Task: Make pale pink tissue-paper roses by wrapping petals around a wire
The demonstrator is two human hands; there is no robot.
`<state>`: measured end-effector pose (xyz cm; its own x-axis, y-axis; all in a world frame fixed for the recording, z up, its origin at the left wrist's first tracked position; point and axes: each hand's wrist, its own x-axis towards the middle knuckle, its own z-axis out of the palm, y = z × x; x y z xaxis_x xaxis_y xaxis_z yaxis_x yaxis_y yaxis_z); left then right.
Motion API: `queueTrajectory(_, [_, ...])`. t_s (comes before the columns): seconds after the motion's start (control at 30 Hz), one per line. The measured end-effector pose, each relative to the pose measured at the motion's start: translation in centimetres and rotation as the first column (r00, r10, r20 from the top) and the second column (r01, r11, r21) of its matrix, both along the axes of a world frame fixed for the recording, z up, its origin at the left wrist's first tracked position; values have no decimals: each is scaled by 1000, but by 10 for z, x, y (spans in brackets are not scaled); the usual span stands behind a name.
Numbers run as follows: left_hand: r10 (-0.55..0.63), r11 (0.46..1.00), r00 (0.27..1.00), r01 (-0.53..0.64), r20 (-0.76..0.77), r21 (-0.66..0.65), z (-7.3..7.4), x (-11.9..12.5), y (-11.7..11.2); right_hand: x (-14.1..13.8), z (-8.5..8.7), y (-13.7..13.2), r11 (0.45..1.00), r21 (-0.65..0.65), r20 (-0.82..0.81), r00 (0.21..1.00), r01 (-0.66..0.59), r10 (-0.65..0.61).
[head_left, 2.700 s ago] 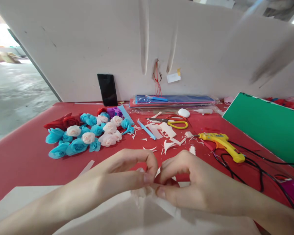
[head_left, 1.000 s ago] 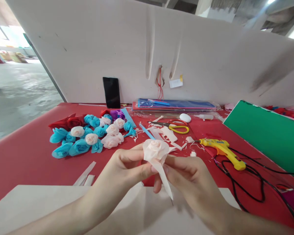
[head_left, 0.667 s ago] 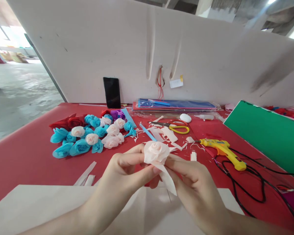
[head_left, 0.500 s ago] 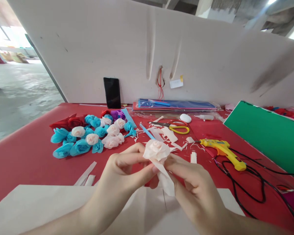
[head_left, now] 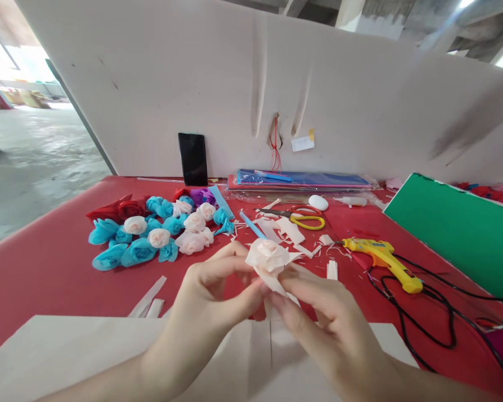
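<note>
A pale pink paper rose (head_left: 267, 254) stands upright between my two hands, its petals facing up. My left hand (head_left: 222, 298) pinches the base of the rose from the left with thumb and fingertips. From the right, my right hand (head_left: 318, 310) pinches the loose end of a paper strip (head_left: 276, 283) that runs around the flower's base. A thin stem or wire (head_left: 271, 346) hangs down below the fingers. Under both hands lies a large white sheet (head_left: 218, 363). The fingertips partly hide the underside of the rose.
Finished paper flowers (head_left: 138, 251) in blue, pink, red and purple lie at left. Yellow-handled scissors (head_left: 308, 221) rest among paper scraps (head_left: 289, 231). A yellow glue gun (head_left: 381, 257) with a black cord (head_left: 448, 312) sits right, by a green board (head_left: 456, 240). A phone (head_left: 193, 159) leans on the back wall.
My right thumb and fingers have moved in toward the rose's base. The strip's end, which hung down to the right, is now mostly gathered in and covered by my fingers.
</note>
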<state>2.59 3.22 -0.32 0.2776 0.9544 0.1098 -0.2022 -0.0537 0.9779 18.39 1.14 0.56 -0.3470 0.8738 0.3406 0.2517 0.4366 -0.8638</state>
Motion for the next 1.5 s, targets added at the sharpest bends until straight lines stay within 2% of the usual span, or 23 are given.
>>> queueTrajectory(0.1, [-122,991,988,125,90,-35,-2,1,0,1,2,-1,999,-26,-23,1000,-18,18])
queueTrajectory(0.2, [-242,967,955,253,169,-43,-4,1,0,3,2,-5,988,-146,-47,997,-60,54])
queueTrajectory(0.3, [-289,949,932,309,220,-61,-4,1,-2,3,3,-7,962,-252,-112,991,-102,76])
queueTrajectory(0.47, [-322,931,919,350,227,-99,-1,1,-6,3,2,-9,913,-316,-279,945,-256,169])
queueTrajectory(0.7, [-220,949,943,267,249,-169,-4,2,-16,1,1,-9,923,-304,-235,957,-236,168])
queueTrajectory(0.8, [-243,947,926,291,288,-136,-8,4,-15,-2,2,-7,910,-305,-271,942,-279,198])
queueTrajectory(0.97, [-273,930,906,335,324,-153,-5,6,-14,-1,2,-7,851,-386,-322,917,-355,236])
queueTrajectory(1.07, [-263,936,931,310,254,-169,2,5,-14,1,1,-7,796,-454,-383,895,-400,230])
queueTrajectory(1.17, [-244,962,965,254,101,-100,9,2,-14,2,-2,-4,744,-473,-498,839,-473,217])
queueTrajectory(1.27, [-215,971,976,218,-41,101,12,-4,-12,5,-5,4,700,-428,-567,773,-572,285])
queueTrajectory(1.4, [-276,872,930,349,-243,343,11,-15,-4,12,-4,15,684,-374,-502,756,-627,419])
queueTrajectory(1.5, [-286,807,916,388,-280,445,9,-20,2,15,-3,20,676,-367,-485,752,-639,447])
